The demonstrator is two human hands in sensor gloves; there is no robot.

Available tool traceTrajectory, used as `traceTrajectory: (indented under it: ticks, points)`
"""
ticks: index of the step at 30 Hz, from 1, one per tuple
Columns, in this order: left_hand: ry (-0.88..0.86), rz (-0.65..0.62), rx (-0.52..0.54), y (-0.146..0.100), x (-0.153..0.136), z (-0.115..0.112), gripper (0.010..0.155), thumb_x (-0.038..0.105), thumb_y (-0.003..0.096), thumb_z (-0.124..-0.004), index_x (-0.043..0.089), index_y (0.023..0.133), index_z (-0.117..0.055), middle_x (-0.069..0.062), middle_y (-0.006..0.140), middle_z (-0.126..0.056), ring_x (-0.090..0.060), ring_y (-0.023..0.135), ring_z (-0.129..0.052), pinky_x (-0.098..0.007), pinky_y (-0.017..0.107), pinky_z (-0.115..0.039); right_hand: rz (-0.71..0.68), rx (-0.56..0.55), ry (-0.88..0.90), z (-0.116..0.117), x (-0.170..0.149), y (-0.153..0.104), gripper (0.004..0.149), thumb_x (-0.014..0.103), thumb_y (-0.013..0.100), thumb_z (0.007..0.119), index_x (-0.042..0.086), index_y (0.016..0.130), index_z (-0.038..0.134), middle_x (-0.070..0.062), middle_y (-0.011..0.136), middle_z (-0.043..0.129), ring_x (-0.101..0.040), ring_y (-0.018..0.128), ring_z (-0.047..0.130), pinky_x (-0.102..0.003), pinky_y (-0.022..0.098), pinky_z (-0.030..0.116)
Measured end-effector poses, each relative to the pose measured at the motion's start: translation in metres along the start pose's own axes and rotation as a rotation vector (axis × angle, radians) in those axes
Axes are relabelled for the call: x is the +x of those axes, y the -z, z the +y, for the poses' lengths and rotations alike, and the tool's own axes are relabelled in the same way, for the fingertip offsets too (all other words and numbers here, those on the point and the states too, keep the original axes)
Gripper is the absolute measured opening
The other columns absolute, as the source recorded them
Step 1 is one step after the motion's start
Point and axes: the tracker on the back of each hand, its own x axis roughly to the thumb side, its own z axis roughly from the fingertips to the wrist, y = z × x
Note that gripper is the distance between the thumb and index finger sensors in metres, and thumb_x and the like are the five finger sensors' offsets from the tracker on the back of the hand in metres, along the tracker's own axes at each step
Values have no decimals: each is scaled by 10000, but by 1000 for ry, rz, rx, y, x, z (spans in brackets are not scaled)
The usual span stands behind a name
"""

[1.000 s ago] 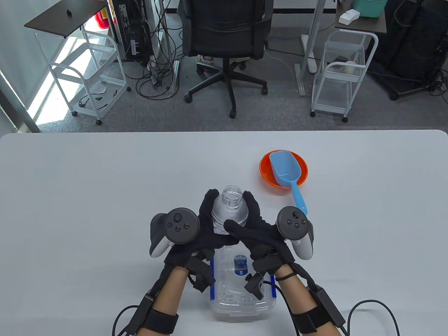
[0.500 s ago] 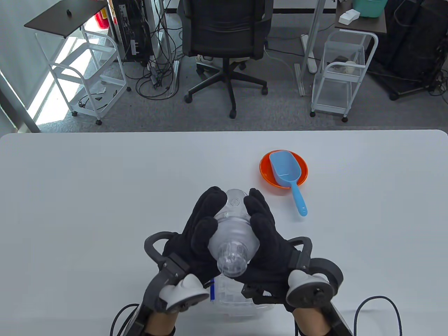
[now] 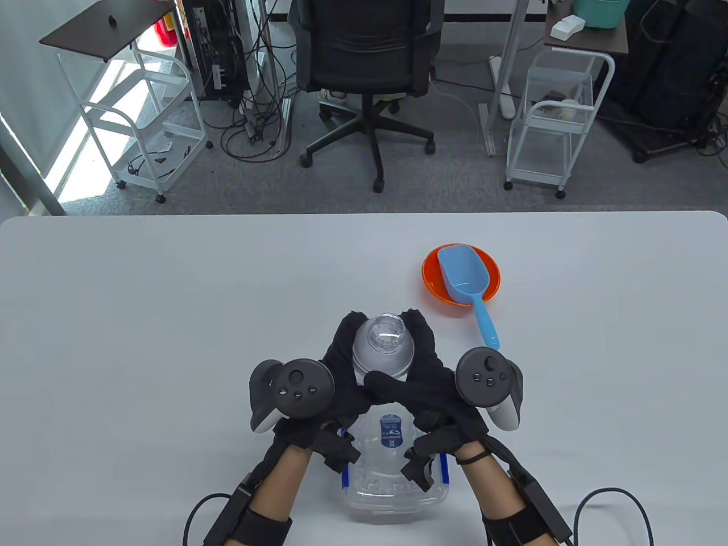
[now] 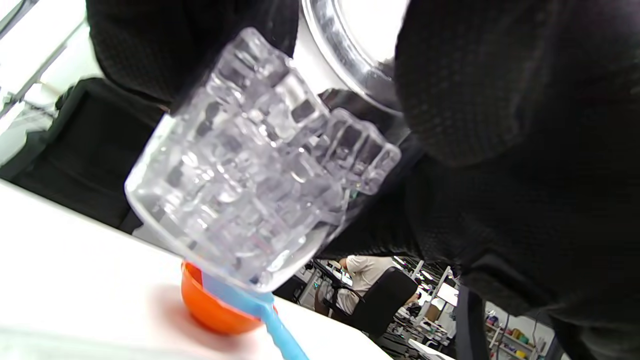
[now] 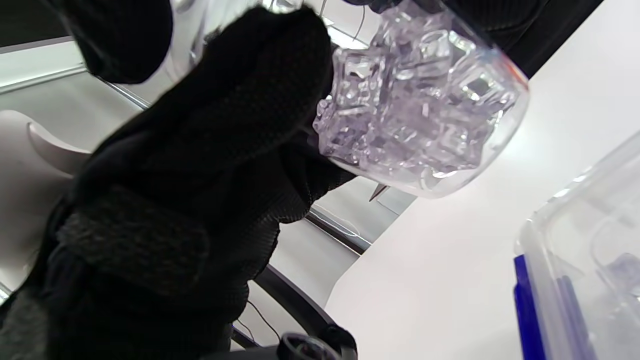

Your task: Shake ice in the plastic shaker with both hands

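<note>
Above the tabletop (image 3: 170,296), we are clamping the shaker (image 3: 382,347) upright between our left hand (image 3: 335,381) and right hand (image 3: 432,387), both grips wrapped tight so the ice (image 4: 260,165) is staying inside; the scoop (image 3: 469,287) is resting at two o'clock.

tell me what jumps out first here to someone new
Two black-gloved hands, left hand and right hand, clasp a clear shaker near the table's front edge, with ice packed in its base. Behind it to the right, a blue scoop lies in an orange bowl.
</note>
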Motion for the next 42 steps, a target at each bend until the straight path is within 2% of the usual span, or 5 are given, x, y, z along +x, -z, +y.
traceTrajectory:
  ticks: [9,16,20,29,42]
  points:
    - [-166,100,-190,5,-36,-18,1142,392,436,-948,3,1059,-74,-343,1148,-446,-627,950,-681,-627,671,-672,155,-20,47,20,-23,5,1054,561,517,746,-55,1055,81,-431,1072,357,-730,870,518,-765,540,590]
    - [338,-345,408,-31,73,59,1142,478,462,-895,85,1045,6,-214,1209,-369,-504,1054,-654,-543,760,-679,-483,-183,-246,-10,98,-33,1049,557,489,769,137,1077,8,-245,1194,228,-614,1051,357,-731,714,458]
    - [599,-383,681,-54,95,60,1162,595,457,-810,84,1021,68,-129,1229,-343,-353,1113,-674,-446,796,-722,-665,-363,-472,0,121,-53,1055,584,449,748,174,1068,-1,-187,1214,231,-560,1097,375,-691,753,488]
    - [-107,122,-111,2,-30,-19,1147,387,434,-948,42,1052,-46,-289,1176,-394,-579,993,-650,-596,708,-655,128,-20,27,23,-18,6,1052,517,514,766,2,1051,22,-381,1113,258,-716,928,412,-771,576,522]
    - [32,47,-57,4,-7,1,1145,440,440,-929,-11,1056,-75,-315,1161,-452,-575,966,-716,-587,686,-702,40,-17,-74,6,4,5,1046,566,517,735,-3,1069,52,-371,1123,324,-691,932,499,-733,592,587]
